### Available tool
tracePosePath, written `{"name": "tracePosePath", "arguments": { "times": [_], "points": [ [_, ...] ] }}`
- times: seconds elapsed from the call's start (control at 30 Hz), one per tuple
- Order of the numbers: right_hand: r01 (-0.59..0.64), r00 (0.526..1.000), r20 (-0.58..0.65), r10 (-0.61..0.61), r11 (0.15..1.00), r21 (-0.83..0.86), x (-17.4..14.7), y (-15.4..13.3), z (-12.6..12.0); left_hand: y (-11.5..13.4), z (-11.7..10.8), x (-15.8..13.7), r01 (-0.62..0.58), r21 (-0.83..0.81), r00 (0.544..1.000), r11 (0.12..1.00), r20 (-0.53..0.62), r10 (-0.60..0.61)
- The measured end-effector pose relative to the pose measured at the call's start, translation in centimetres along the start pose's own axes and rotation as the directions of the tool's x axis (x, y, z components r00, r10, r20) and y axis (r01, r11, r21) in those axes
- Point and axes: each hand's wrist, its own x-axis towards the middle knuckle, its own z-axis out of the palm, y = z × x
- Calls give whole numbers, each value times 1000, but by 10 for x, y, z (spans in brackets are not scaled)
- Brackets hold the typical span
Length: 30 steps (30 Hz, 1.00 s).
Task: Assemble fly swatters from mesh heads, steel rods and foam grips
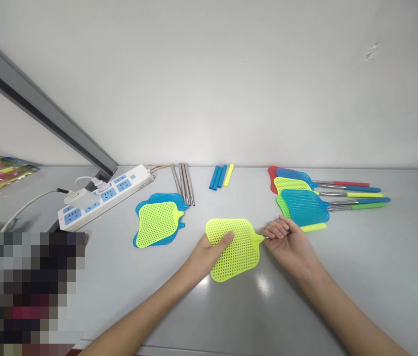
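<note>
A yellow-green fly swatter (237,257) is held level over the grey table between my two hands. My left hand (209,254) pinches its perforated head, thumb on top and the other fingers hidden beneath. Close to the neck, the fingers of my right hand (286,242) are curled around the thin metal rod. The swatter's yellow handle grip (314,227) sticks out beyond that hand. Just behind my right hand lies a fanned pile of assembled swatters, with a blue swatter (307,207) on top.
Left of my hands, a loose yellow swatter head (157,225) rests on blue swatter heads (168,199). Several metal rods (187,185), blue grip tubes (218,177) and a yellow grip tube (229,176) lie near the wall. A white power strip (107,198) with plugged cords sits at the left.
</note>
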Motion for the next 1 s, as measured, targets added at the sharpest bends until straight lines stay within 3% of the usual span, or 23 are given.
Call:
{"name": "tracePosePath", "arguments": {
  "times": [0.57, 1.0],
  "points": [
    [-13, 999, -44, 15, 999, 45, 0, -1, 1, 0, 0, 1, 2, -31, 1000, 1000, 7, -1],
    [-16, 1000, 9, 16, 1000, 9, 0, 0, 0, 4, -2, -1, 55, -80, 998, 995, -28, -57]
  ]
}}
